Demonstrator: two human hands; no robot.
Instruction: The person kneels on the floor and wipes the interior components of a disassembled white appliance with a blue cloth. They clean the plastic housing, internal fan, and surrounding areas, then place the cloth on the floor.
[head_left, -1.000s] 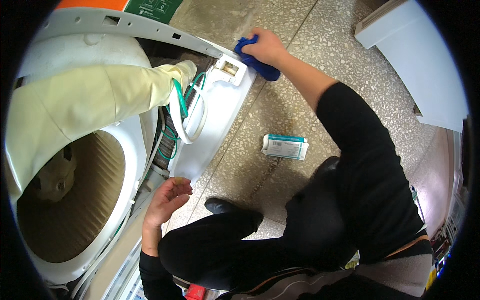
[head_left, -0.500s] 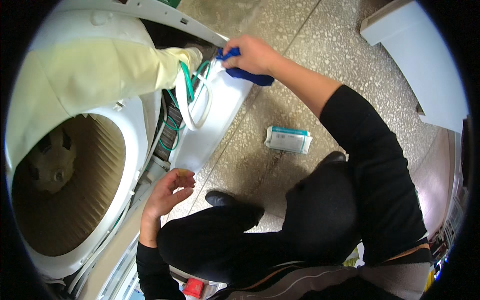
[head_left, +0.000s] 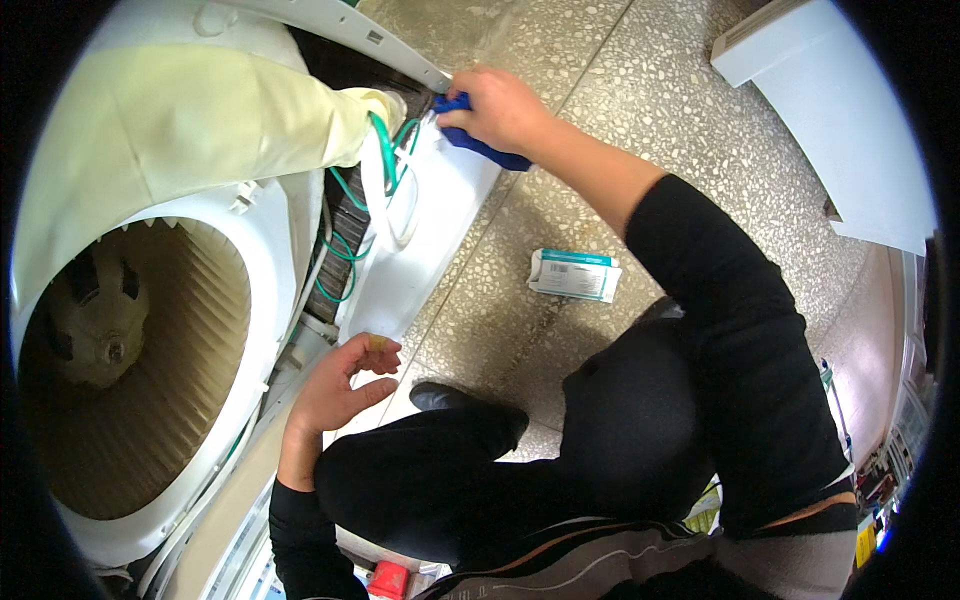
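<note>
- The right hand point(head_left: 495, 108) has its fingers curled tight on a blue cloth point(head_left: 485, 152). The cloth is bunched up, with a loose tail.
- The cloth is at the top end of the white panel point(head_left: 425, 225), and its tail pokes out past the panel's right edge.
- The left hand point(head_left: 345, 385) holds nothing. Its fingers are half bent, with the thumb apart. It is near the panel's bottom end, but I can't tell if it touches.
- The step in hand looks like wiping the panel, up at its top end.
- I think the next wipe calls for a firm hold on the cloth and a flat push along the panel's right edge.
- A white loop point(head_left: 378, 205) and green wires point(head_left: 340, 250) are by the panel's left edge. They could snag the cloth.
- A metal bar point(head_left: 378, 40) ends close to the right hand, so there is not much room there.
- Left of the panel are a big round drum point(head_left: 190, 370) and a pale yellow sleeve point(head_left: 210, 125).
- A small box point(head_left: 575, 276) lies on the floor point(head_left: 540, 215), well apart from the panel's right edge and out of the way.
</note>
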